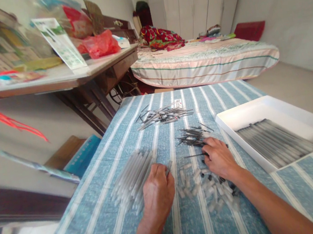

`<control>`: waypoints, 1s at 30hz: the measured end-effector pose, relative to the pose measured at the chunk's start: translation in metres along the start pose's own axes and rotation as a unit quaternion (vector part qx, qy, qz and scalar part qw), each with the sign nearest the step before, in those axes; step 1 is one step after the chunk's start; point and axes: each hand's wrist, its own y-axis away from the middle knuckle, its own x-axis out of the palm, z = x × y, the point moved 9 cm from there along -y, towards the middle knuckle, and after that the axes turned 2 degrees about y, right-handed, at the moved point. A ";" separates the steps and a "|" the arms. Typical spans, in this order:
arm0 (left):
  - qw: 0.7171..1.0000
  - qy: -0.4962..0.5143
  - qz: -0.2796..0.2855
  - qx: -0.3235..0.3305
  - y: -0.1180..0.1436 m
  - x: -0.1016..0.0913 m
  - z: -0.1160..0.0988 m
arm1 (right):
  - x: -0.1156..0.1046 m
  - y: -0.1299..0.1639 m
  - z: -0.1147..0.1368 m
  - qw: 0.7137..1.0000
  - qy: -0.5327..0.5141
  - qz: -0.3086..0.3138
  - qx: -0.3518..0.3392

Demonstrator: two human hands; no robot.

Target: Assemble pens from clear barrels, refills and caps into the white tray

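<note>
My left hand (157, 192) rests on the blue striped cloth (101, 220), closed around a clear tube whose end pokes out by the thumb. Just to its left lies a row of clear plastic tubes (132, 176). My right hand (218, 157) reaches into a small heap of thin black refills (193, 136), fingertips pinched on one refill. Between and below both hands lies a scatter of small clear caps (206, 188).
A white tray (276, 108) with assembled grey pens (276, 141) sits at the right. Farther back lies another pile of pen parts (162, 115). A cluttered wooden table (58, 79) stands at the left, a bed (204, 62) behind.
</note>
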 end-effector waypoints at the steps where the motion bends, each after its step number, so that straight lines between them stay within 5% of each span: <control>1: 0.999 0.029 -0.009 0.010 0.000 -0.001 -0.002 | 0.000 0.000 0.001 1.000 -0.002 0.000 -0.005; 14: 0.973 0.220 0.041 -0.055 -0.001 0.007 0.002 | -0.002 0.000 0.015 0.995 0.026 0.039 -0.092; 21: 0.835 0.484 0.142 -0.220 0.010 0.038 0.009 | -0.004 0.000 0.019 0.991 0.033 0.040 -0.121; 30: 0.775 0.561 0.178 -0.228 0.012 0.035 0.000 | -0.011 0.002 0.013 0.992 -0.003 -0.039 -0.118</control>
